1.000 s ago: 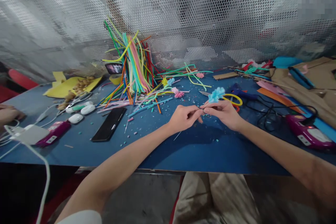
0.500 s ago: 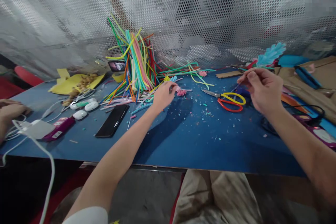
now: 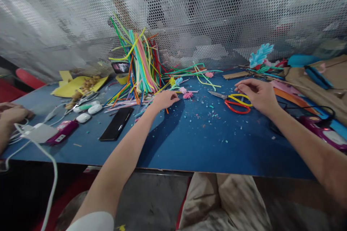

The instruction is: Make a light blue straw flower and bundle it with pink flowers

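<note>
My left hand [image 3: 165,100] is low over the table with its fingers loosely bent and a small gap at the thumb. Just right of its fingertips lies a bright pink fuzzy flower [image 3: 187,95], with pale pink, blue and yellow ones [image 3: 172,81] behind it. An orange tip [image 3: 167,110] shows beneath the hand; whether the hand touches it is unclear. My right hand [image 3: 256,93] hovers beside the scissors [image 3: 237,103], fingers slightly apart and nothing visible in them. Behind it, a light-blue feathery leaf [image 3: 260,55] of fuzzy stems stands above other craft pieces.
A bundle of coloured pipe cleaners [image 3: 142,65] stands at the back before a perforated metal screen [image 3: 206,14]. A black phone [image 3: 116,124], a purple power strip [image 3: 63,132] and white cables lie left. Another person's hand [image 3: 15,113] rests far left. Brown paper [image 3: 336,72] lies right.
The blue feathery leaf, earlier just above my right hand, now stands further left and behind it. My right hand has lowered and loosened; the thin stem at its fingers is gone. My left hand drew back slightly.
</note>
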Demonstrator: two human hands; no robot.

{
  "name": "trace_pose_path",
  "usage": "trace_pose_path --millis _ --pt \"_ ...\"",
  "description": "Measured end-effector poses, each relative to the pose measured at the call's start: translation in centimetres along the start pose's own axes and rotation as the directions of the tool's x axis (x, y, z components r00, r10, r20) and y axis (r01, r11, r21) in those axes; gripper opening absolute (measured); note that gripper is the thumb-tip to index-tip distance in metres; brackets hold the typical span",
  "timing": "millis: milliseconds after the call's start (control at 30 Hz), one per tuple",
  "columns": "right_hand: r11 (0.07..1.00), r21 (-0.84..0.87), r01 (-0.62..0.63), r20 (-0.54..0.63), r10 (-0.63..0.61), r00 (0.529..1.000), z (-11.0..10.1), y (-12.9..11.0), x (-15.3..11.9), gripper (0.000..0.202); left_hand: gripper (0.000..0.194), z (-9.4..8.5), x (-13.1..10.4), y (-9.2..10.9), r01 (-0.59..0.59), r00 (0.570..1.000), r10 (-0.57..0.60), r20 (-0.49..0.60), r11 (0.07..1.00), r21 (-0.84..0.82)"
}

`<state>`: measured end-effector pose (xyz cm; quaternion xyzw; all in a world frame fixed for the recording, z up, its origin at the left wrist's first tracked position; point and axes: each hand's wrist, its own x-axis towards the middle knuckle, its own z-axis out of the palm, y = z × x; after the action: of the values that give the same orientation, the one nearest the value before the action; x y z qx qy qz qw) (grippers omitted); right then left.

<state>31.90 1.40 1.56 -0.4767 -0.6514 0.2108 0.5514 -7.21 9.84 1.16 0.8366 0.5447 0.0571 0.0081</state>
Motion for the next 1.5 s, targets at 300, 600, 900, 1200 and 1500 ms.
trace_pose_path --millis 300,600,900,1200,1500 --pt "0.999 -0.019 0.039 -0.067 -0.041 0.997 0.1 -0.4 -0.1 0.016 0.02 -1.6 -0.5 1.2 0.022 0.976 -0.055 -0.212 0.987 -0.158" --pt "0.997 -0.033 0.071 -0.117 -0.074 0.99 0.6 -0.9 -0.4 0.018 0.015 -4.0 -0.5 2.0 -0.235 0.836 -0.162 -0.523 0.756 -0.611" --pt "0.995 0.03 0.098 -0.167 -0.092 0.982 2.1 -2.7 -1.4 0.014 0.022 -6.7 -2.1 5.8 -0.415 0.761 -0.204 -0.615 0.577 -0.704" --pt "0.978 0.206 0.025 -0.079 -0.009 0.997 4.0 -4.6 -2.8 0.012 0.032 -3.8 -3.9 12.6 -0.289 0.953 -0.078 -0.293 0.056 -0.956" --pt "0.949 0.307 -0.068 0.096 0.04 0.995 6.1 -6.5 -4.6 0.016 0.03 -2.1 -4.5 15.1 -0.279 0.95 -0.124 -0.288 0.085 -0.957"
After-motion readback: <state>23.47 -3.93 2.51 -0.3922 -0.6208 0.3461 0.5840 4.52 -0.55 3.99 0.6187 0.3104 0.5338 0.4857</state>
